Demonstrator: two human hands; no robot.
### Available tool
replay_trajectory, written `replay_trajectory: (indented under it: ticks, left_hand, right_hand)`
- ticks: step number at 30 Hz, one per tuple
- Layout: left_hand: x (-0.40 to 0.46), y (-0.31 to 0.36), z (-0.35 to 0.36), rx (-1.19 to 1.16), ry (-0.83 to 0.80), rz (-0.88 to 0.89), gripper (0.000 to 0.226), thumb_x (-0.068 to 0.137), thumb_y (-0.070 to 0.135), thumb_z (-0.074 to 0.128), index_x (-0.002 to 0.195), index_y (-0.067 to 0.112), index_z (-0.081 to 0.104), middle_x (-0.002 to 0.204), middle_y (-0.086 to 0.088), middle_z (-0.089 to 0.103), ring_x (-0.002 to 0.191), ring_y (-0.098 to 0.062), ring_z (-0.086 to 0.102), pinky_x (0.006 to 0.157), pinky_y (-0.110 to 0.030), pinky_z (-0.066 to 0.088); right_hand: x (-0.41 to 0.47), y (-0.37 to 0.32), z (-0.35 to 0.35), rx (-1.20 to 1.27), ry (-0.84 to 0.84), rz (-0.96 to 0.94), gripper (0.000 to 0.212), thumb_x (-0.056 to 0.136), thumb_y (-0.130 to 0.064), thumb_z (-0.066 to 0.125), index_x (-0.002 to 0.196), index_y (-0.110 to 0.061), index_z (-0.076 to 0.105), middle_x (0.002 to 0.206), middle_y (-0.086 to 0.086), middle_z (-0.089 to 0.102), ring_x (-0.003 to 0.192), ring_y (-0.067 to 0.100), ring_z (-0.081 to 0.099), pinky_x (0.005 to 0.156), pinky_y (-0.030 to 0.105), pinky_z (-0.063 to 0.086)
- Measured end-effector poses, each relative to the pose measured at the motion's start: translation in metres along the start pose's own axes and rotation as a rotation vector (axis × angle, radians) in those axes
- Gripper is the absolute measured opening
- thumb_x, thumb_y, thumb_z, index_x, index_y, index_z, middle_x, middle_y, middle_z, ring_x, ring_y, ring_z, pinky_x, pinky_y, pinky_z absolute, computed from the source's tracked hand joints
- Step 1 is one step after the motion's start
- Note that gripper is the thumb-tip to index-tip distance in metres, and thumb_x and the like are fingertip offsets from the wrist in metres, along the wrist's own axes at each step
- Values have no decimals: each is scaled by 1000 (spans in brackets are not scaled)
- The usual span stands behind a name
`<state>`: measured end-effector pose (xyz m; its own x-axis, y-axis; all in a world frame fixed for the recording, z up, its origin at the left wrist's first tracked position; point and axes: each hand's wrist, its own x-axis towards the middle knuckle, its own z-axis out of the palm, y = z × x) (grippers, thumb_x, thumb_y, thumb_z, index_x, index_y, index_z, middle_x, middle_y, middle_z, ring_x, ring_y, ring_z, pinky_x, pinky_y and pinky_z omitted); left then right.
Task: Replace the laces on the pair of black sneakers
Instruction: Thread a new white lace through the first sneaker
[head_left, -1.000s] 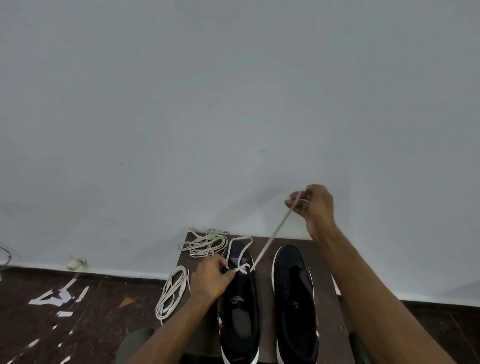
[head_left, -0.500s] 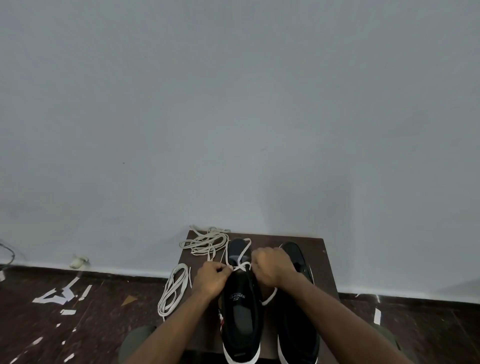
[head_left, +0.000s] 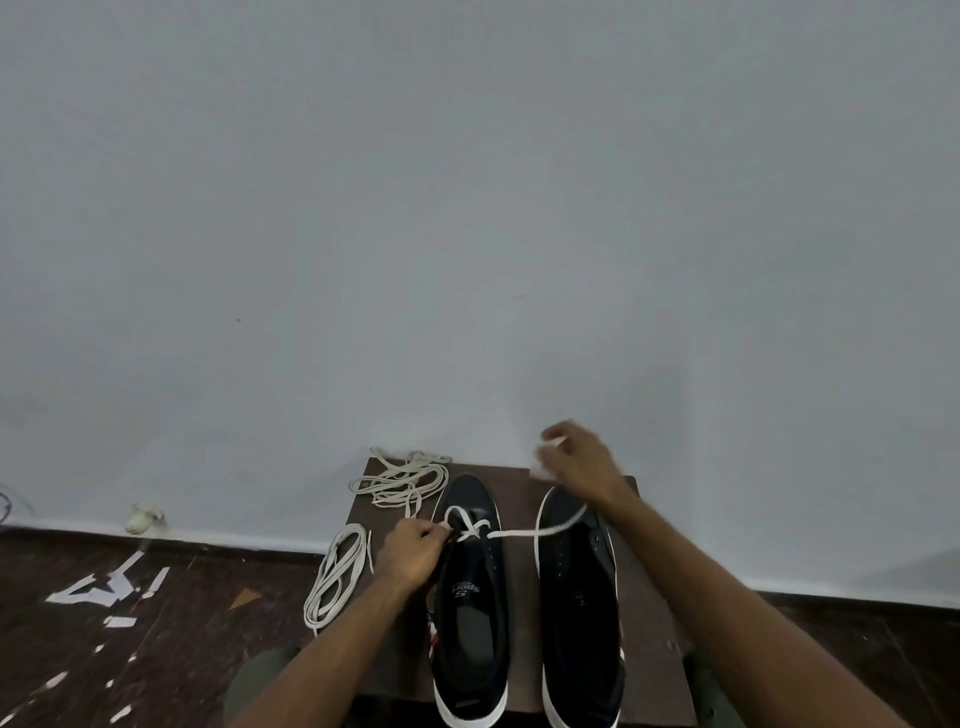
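Two hands on white lace: left grip pinching at sneaker; right grip pulling end.

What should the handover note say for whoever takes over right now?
Left hand pinches the white lace at the left sneaker's front eyelets.
Right hand grips the lace's other end, raised above the right sneaker; motion-blurred.
Both sneakers stand side by side on the small table.
Done: first eyelets on the left sneaker.
Left: the remaining eyelets, all of the right sneaker. Loose laces lie on the table, another bundle at its edge.
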<state>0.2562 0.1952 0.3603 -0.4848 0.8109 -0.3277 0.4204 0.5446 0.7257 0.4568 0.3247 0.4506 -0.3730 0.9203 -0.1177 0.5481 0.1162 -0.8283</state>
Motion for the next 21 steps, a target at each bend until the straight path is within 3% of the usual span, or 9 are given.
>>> replay_trajectory:
  ticks: [2, 5, 9, 13, 17, 21]
  left_hand:
    - [3, -4, 1, 3, -26, 8, 28, 91, 27, 58, 67, 19, 70, 69, 2, 68, 75, -22, 63, 77, -35, 50]
    - [5, -9, -1, 105, -80, 47, 19, 85, 21, 60, 91, 30, 76, 91, 8, 75, 92, -15, 68, 88, -32, 53]
    - [-2, 1, 1, 371, -91, 168, 18, 90, 23, 57, 97, 28, 73, 95, 5, 74, 93, -17, 67, 82, -29, 52]
    - [-7, 12, 1, 519, -30, 212, 18, 89, 22, 51, 85, 20, 69, 92, -1, 72, 89, -25, 67, 75, -33, 52]
    - [2, 10, -9, 245, -50, 86, 26, 86, 18, 54, 63, 25, 61, 82, 4, 69, 83, -17, 64, 75, -27, 48]
    - [4, 3, -13, 23, -59, 13, 28, 82, 11, 62, 56, 22, 64, 69, 9, 66, 75, -13, 61, 74, -27, 46]
  right_hand:
    - [-4, 12, 27, -482, -178, -134, 35, 88, -28, 58, 121, -17, 58, 117, 6, 58, 105, 24, 59, 89, 35, 47]
    - [-23, 15, 61, -790, -316, -295, 33, 87, -26, 52, 117, -15, 59, 121, 11, 59, 112, 33, 55, 94, 39, 43]
    - [-38, 20, 85, -776, -295, -175, 20, 85, -16, 49, 100, -11, 61, 106, 16, 67, 100, 38, 61, 80, 39, 48]
    - [-36, 19, 81, -774, -238, -131, 21, 84, -15, 50, 94, -9, 67, 102, 19, 66, 95, 38, 63, 77, 39, 52]
    - [-29, 16, 72, -720, -246, -136, 22, 82, -15, 48, 95, -10, 66, 106, 14, 65, 99, 36, 61, 79, 38, 49]
    - [-28, 19, 80, -675, -307, -97, 20, 81, -22, 50, 91, -12, 64, 101, 16, 67, 98, 38, 62, 74, 35, 47]
